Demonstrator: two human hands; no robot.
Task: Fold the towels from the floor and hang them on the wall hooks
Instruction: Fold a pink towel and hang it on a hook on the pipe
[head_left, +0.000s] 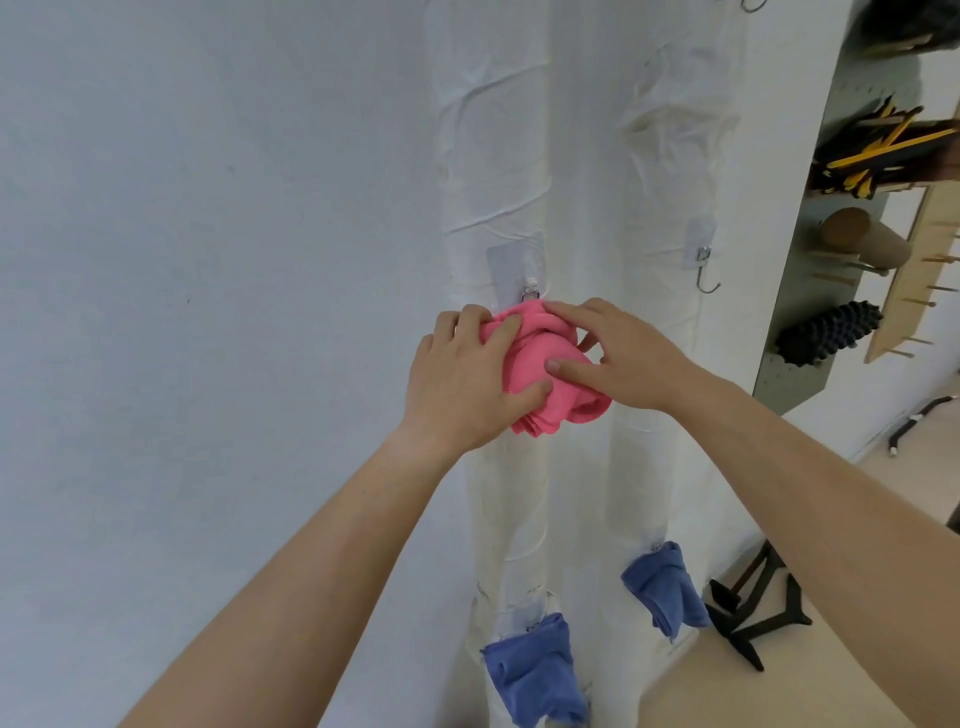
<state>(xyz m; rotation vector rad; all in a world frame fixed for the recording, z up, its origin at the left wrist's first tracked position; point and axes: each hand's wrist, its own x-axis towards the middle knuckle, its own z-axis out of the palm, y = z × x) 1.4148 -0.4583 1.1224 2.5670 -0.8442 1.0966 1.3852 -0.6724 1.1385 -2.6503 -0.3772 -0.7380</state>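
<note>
A folded pink towel (535, 374) is pressed against the white wall just under a metal hook (531, 291) on a clear adhesive pad. My left hand (462, 379) grips the towel's left side, thumb underneath. My right hand (623, 353) holds its right side, fingers spread over the top edge by the hook. The hook's tip is hidden by the towel. A second hook (705, 275) to the right is bare. Lower down, two blue towels (535, 670) (667, 587) hang from hooks.
A grey pegboard (795, 374) with wooden pegs stands at the right, bearing a black spiky roller (826, 332), a cardboard tube (862, 239) and yellow-black tools (883, 150). A black stand base (753, 623) sits on the beige floor at lower right.
</note>
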